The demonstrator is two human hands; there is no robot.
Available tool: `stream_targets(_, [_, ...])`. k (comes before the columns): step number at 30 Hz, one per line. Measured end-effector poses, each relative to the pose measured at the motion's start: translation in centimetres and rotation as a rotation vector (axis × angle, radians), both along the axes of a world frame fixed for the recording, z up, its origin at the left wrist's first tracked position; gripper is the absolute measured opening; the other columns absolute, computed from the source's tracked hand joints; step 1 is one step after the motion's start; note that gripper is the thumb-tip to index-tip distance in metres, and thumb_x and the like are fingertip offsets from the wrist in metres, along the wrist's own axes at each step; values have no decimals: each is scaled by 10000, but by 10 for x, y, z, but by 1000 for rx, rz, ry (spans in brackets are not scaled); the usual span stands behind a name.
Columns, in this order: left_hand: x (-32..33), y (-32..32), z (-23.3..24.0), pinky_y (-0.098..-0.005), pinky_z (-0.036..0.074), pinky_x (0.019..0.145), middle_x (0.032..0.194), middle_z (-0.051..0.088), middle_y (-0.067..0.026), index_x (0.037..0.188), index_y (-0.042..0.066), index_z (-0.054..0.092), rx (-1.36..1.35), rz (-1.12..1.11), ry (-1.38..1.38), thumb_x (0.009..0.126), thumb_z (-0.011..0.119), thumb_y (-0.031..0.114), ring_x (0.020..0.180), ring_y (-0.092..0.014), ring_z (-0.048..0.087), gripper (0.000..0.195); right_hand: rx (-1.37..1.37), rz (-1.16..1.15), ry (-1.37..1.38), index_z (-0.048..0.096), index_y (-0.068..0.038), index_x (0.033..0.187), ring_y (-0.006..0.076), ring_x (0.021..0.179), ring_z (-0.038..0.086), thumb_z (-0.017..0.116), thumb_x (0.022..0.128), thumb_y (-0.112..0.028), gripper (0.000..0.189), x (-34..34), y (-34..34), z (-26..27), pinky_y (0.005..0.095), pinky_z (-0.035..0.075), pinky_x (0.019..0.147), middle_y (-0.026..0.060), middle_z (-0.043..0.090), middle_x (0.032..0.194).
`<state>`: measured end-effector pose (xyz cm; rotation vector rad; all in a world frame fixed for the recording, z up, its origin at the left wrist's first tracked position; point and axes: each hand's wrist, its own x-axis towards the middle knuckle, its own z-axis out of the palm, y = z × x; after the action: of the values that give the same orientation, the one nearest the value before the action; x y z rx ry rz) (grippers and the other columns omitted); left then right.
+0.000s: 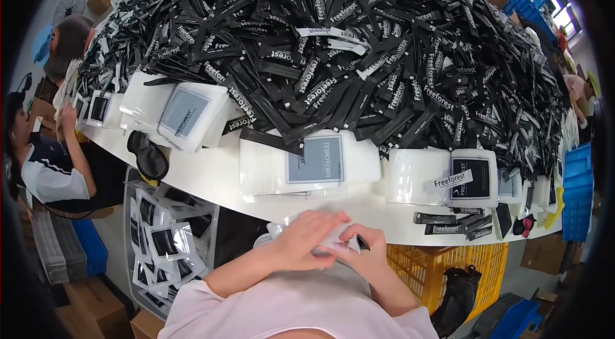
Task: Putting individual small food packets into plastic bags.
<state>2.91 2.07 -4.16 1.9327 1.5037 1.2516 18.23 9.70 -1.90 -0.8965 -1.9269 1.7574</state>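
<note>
My left hand (310, 238) and my right hand (366, 246) meet just off the white table's near edge, both holding one clear plastic pouch (335, 240). A small dark piece shows by the right fingers; what it is cannot be told. Beyond the hands lies a stack of clear printed pouches (314, 159), with a black sachet across its top. Another pouch stack (420, 175) is to the right, with a white strip on it, and a third pouch stack (185, 115) is at the left. Behind them rises a large heap of slim black sachets (336, 51).
A grey bin (215, 238) of filled pouches stands below the table at left, a yellow plastic crate (439, 267) below at right. A black object (148, 156) and several sachets (442, 228) lie along the edge. A person (53, 161) works at left; others are around the table.
</note>
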Motion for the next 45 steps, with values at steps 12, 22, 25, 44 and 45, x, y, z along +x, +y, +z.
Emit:
stream_targets(12, [-22, -6, 11, -344, 417, 836, 1118, 513, -149, 1287, 8, 378, -112, 83, -86, 583, 714, 73, 1011, -280, 486, 783, 174, 7, 10, 569, -7, 780, 122, 611, 522, 680, 725, -186, 218, -10, 28, -6, 259, 398, 521, 58, 571, 682])
stream_targets(22, [-8, 6, 5, -399, 297, 827, 1216, 393, -190, 1343, -39, 188, 0, 282, 169, 464, 774, 330, 1054, -319, 414, 1119, 201, 263, 265, 485, 12, 1139, 285, 1208, 397, 341, 925, -225, 350, -26, 29, 32, 453, 183, 1046, 172, 475, 1248])
stream_targets(25, [-4, 7, 3, -398, 300, 830, 1211, 394, -198, 1344, -47, 173, 92, 241, 124, 465, 768, 317, 1042, -322, 416, 1122, 188, 199, 238, 407, 33, 1248, 264, 1254, 327, 329, 928, -241, 428, -29, 32, 31, 405, 178, 1051, 168, 382, 1328])
stream_targets(44, [-18, 4, 36, -397, 347, 857, 1193, 438, -149, 1327, 1, 276, -58, 52, 161, 565, 763, 332, 995, -291, 471, 963, 793, 555, 49, 630, -51, 839, 278, 903, 515, 718, 660, -119, 211, -11, 44, 26, 380, 382, 854, 44, 553, 699])
stream_targets(45, [-26, 3, 42, -369, 387, 827, 1164, 472, -150, 1312, -1, 315, -301, 25, -146, 595, 764, 281, 976, -260, 505, 892, 793, 553, 49, 630, -51, 839, 278, 903, 515, 718, 660, -119, 211, -12, 46, 25, 380, 382, 854, 44, 553, 699])
